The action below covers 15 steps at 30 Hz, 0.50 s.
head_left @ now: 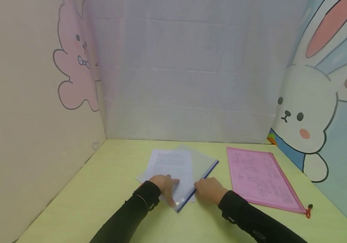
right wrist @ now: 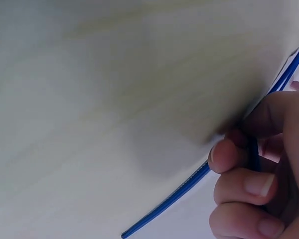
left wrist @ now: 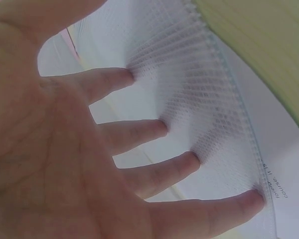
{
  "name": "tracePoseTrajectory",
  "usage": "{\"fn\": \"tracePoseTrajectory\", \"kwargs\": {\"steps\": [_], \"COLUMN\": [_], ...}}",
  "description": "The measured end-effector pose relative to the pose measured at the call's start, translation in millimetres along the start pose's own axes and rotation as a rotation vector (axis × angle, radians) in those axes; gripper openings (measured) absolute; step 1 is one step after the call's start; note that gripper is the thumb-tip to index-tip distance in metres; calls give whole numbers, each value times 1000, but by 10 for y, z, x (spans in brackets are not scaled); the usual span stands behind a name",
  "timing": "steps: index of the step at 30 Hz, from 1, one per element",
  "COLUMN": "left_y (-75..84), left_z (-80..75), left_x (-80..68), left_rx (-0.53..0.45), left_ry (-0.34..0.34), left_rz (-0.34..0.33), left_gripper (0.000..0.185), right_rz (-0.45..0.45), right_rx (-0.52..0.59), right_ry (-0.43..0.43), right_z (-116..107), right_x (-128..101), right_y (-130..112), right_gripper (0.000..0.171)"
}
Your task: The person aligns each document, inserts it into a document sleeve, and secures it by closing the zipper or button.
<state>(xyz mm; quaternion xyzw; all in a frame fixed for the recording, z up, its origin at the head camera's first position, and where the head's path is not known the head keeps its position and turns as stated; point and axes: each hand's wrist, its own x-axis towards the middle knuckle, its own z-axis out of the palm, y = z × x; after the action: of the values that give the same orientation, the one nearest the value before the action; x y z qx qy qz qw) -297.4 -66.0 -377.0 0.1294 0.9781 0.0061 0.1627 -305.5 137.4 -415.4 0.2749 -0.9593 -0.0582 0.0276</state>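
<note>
A clear mesh zipper pouch (head_left: 202,160) with a blue zipper edge (head_left: 212,167) lies slanted on the table, overlapping a printed sheet of paper (head_left: 164,158). My left hand (head_left: 165,186) rests on the pouch; in the left wrist view its spread fingers (left wrist: 159,177) press fingertips into the mesh, which puckers around them. With curled fingers my right hand (head_left: 209,189) grips the blue edge near its middle. From the right wrist view, the blue strip (right wrist: 172,200) runs out on both sides of that grip.
On the right of the table (head_left: 79,202) lies a pink mesh zipper pouch (head_left: 261,179), with a red cord and a dark bead (head_left: 310,206) at its near corner. Printed rabbit walls stand left and right, and a white sheet (head_left: 188,84) hangs behind.
</note>
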Motion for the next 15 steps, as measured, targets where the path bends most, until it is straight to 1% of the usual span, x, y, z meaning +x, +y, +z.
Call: {"fn": "tracePoseTrajectory", "kwargs": {"steps": [5,15], "left_y": [-7,-13], "left_z": [-9,-13], "left_x": [-14,3], "left_rx": [-19,-14], "left_ry": [-1,-5], "left_rz": [-2,1], "left_gripper": [91,91], "right_rz": [-11,11], "right_rx": [-26,-1], "right_ry": [24,-9], "right_z": [-2,-15], "right_x": [1,18], "right_y": [17,17], "right_gripper": [18,18]}}
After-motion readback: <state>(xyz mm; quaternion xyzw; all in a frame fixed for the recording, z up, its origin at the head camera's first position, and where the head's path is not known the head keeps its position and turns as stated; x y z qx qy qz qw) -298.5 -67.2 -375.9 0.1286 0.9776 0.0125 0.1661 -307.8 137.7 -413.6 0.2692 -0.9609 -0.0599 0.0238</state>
